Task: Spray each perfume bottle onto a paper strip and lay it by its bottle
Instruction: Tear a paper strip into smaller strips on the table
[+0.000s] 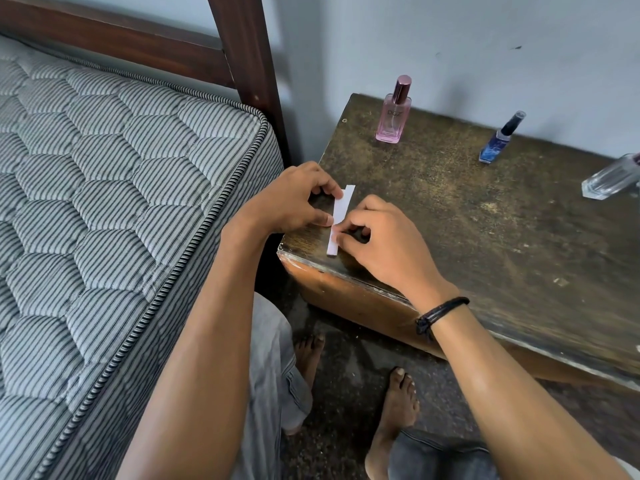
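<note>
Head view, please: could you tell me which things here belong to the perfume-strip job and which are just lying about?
Job: paper strip, held by left hand and right hand; pink bottle; blue bottle; clear bottle at the right edge.
Just there: mattress; bed frame; black wristband; the table only bears things.

Materials and finishes on the table (485,220)
Top of rough, matt, scuffed wood; paper strip (341,216) at its near left corner matt white; pink bottle (393,116) and blue bottle (497,143) by the far edge glossy glass; mattress (104,168) quilted striped cloth
</note>
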A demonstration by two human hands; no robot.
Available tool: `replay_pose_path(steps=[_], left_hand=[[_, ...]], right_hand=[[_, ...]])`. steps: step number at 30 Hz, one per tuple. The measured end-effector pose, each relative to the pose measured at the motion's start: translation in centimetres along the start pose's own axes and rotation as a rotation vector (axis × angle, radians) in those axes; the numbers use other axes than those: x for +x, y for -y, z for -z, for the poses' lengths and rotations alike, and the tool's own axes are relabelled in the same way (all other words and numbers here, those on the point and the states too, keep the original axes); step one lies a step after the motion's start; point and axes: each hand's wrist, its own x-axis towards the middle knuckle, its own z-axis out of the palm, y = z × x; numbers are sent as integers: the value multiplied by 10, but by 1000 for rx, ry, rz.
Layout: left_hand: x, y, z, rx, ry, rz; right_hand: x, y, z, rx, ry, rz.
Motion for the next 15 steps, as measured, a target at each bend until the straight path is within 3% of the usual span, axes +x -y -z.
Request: replay_pose_path(steps=[7,15], left_hand=[[1,0,0,9,-1,3],[1,0,0,11,-3,2]], right_hand=[[-1,1,2,-10,23,8],[-6,6,12,-127,122,150]])
